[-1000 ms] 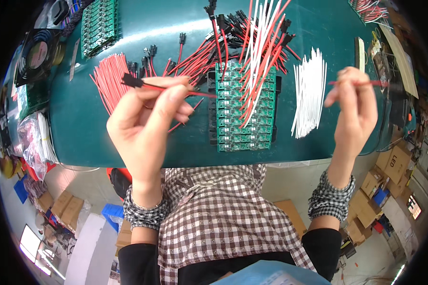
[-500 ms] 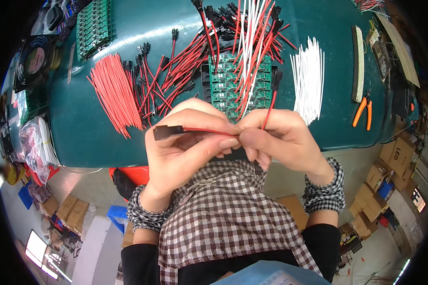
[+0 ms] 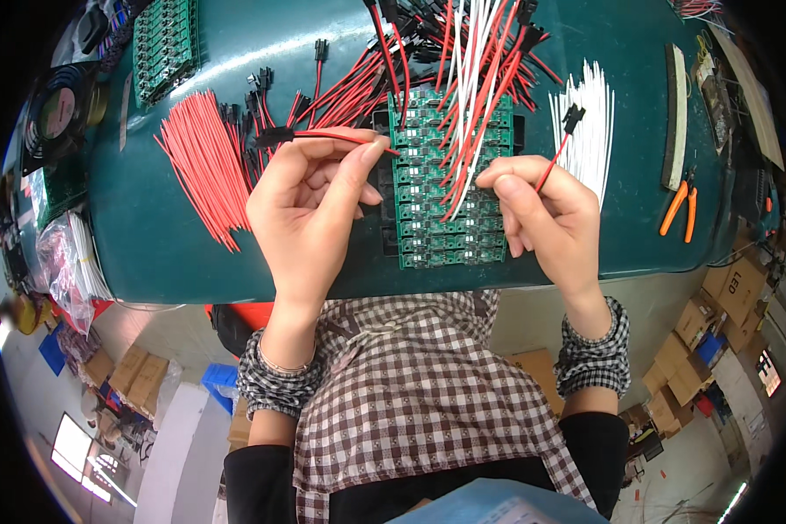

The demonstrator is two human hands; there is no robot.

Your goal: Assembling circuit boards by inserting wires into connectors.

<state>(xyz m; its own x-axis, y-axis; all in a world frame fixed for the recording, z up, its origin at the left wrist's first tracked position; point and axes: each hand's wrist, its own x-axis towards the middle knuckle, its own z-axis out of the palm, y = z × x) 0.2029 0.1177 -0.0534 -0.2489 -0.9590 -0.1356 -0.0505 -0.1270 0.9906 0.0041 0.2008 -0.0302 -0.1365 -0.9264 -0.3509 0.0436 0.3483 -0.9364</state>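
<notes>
Between thumb and forefinger, my left hand pinches a red and black wire lead with a black connector; its red tip sticks out to the right. My right hand is closed on another red lead, whose black connector rises above the knuckles. The hands are apart, on either side of a green circuit board panel made of several small units. Red and white wires lie across the panel's upper part, their far ends among black connectors.
Red wires lie bundled at left, with connector leads beyond. White wires lie at right. Farther right are orange-handled pliers and a pale strip. More circuit boards sit at the far left of the green table.
My hands were together near the table's front edge; they have moved apart and farther over the table, each with a lead. The panel's lower part now shows.
</notes>
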